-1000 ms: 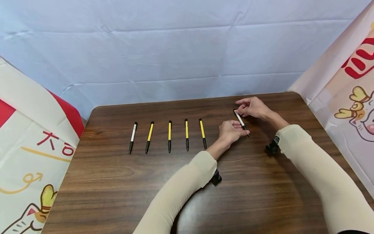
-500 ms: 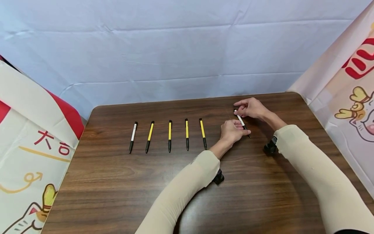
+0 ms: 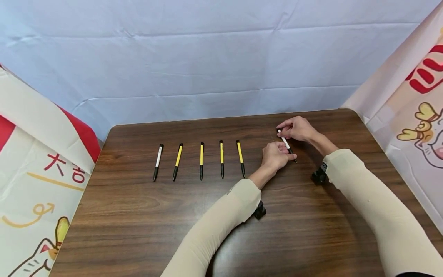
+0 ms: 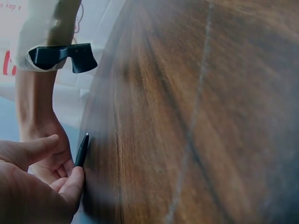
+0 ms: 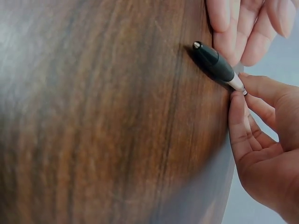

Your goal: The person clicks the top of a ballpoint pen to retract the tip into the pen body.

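Note:
A pen [image 3: 284, 140] with a white barrel and black grip lies slanted on the wooden table at the right. My right hand [image 3: 298, 129] pinches its white barrel near the clicker end. In the right wrist view, thumb and finger meet around the barrel, and the black tip [image 5: 212, 60] points away from the palm. My left hand [image 3: 275, 157] is beside the black end, its fingers extended and right at the pen. Seen from the left wrist, its thumb stands apart from the other fingers [image 4: 74, 186], and the black tip [image 4: 82, 150] shows just past them.
Left of the hands, a white pen [image 3: 158, 162] and several yellow pens [image 3: 202, 161] lie in a spaced row, black tips toward me. A pale cloth [image 3: 207, 61] hangs behind the table's [image 3: 145, 227] far edge. Printed cloths hang at both sides.
My left hand has shifted slightly to the right along the pen, and the right hand slightly left. The pen and the row have stayed nearly in place.

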### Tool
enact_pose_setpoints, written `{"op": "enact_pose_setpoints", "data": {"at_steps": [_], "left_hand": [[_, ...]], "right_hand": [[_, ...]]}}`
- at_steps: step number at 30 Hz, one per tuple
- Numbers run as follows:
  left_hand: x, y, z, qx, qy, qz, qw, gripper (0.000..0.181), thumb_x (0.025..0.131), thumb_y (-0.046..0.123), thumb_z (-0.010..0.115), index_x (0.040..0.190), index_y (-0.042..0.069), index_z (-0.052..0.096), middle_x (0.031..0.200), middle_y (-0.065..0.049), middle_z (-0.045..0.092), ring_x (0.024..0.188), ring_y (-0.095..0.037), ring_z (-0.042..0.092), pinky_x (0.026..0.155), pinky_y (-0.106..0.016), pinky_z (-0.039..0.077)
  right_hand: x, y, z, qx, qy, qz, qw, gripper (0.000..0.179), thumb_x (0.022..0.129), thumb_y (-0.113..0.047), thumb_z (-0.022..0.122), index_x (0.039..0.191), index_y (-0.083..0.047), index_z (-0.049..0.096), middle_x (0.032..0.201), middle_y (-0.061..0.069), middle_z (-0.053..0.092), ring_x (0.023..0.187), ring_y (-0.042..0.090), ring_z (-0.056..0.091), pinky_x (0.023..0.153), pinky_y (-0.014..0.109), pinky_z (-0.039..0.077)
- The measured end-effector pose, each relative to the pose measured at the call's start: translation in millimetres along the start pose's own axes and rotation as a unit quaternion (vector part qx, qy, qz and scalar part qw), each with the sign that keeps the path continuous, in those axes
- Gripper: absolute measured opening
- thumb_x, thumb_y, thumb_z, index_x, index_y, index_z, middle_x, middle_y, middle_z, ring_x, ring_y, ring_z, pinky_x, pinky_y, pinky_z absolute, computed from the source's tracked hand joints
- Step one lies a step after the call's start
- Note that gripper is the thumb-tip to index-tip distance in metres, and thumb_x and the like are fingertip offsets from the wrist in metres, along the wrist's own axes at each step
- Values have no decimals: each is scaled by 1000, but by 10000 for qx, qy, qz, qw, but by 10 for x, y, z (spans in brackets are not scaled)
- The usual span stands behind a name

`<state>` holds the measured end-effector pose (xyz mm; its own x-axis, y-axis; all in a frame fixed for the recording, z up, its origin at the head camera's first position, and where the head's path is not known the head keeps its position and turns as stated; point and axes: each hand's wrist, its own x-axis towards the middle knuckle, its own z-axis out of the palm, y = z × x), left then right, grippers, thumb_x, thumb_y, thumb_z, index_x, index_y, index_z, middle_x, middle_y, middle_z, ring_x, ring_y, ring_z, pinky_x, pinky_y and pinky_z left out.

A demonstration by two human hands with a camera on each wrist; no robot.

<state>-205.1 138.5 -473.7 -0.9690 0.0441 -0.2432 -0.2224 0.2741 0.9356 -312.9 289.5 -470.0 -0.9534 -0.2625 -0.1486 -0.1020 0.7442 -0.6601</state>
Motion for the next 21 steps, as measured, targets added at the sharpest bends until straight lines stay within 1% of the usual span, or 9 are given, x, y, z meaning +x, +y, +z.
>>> {"op": "enact_pose_setpoints", "data": {"at_steps": [5,10,15,21], "left_hand": [[4,0,9,178,20,100,9998,39,86,13,91,122,5,76,106,-3,81,95,-8,77,85,-19,58],[17,-8,26,274,71,156,9995,39,87,13,91,122,6,76,105,-1,81,95,-7,76,86,-17,57],[18,-8,32,139,117,132,9997,38,87,11,90,121,5,77,105,-2,81,93,-7,77,83,-17,58],[16,0,36,-178,153,24,9997,34,87,9,89,119,3,77,103,-3,81,90,-7,77,80,-19,59]], "right_hand": [[-13,1,6,238,32,13,9997,25,98,-8,74,121,1,77,94,7,80,76,11,74,66,23,59],[-14,21,20,606,67,32,9981,26,99,-7,73,122,6,75,91,9,78,75,12,72,67,25,62],[-9,28,30,915,79,95,9957,27,99,-7,74,122,7,73,91,9,79,74,11,72,68,25,62],[-6,51,32,1122,119,200,9934,27,99,-6,73,123,8,73,88,5,78,73,10,72,68,24,62]]}}
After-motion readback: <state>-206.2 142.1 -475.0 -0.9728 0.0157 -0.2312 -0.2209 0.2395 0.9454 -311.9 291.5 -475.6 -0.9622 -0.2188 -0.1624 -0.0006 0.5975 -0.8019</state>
